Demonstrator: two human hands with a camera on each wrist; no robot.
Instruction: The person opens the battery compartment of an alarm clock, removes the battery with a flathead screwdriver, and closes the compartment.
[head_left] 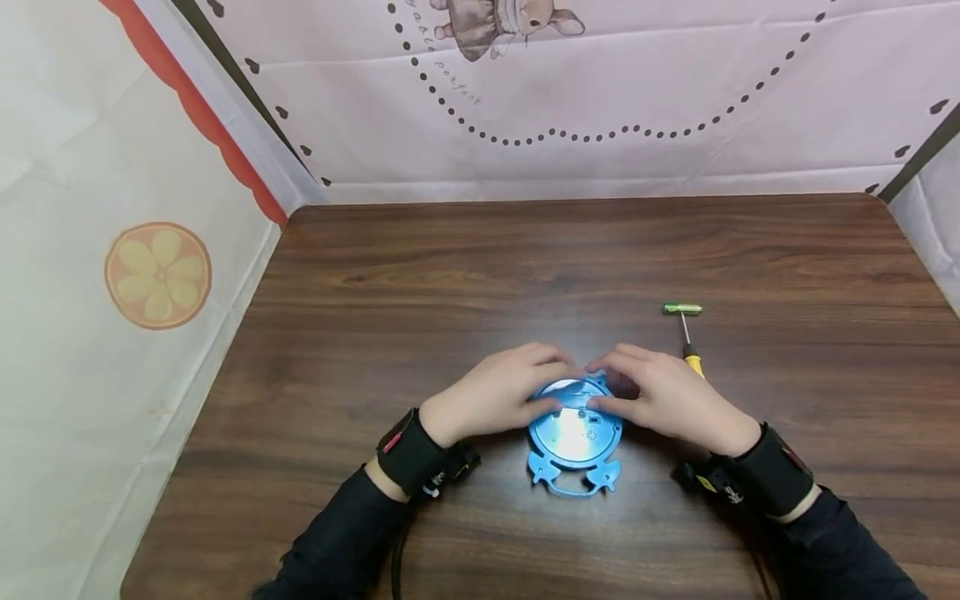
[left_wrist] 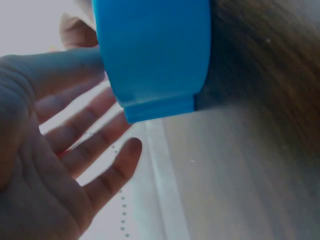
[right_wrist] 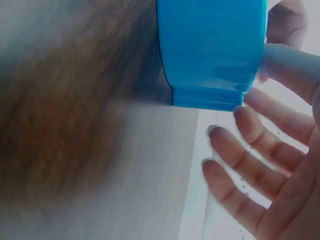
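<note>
A blue plastic case (head_left: 573,437) with two small feet lies flat on the wooden table (head_left: 525,267), its shiny round back facing up. My left hand (head_left: 510,390) rests on its upper left part and my right hand (head_left: 660,396) on its upper right; their fingertips nearly meet over the top edge. In the left wrist view the thumb touches the blue case (left_wrist: 155,55) while the fingers of the left hand (left_wrist: 75,160) lie spread and fairly straight. The right wrist view mirrors this: blue case (right_wrist: 212,50), right hand (right_wrist: 265,165) with loose fingers.
A small screwdriver (head_left: 690,350) with a yellow handle lies just beyond my right hand. A green battery (head_left: 682,309) sits at the screwdriver's tip. Printed cloth walls (head_left: 600,92) close off the table at the back and on both sides.
</note>
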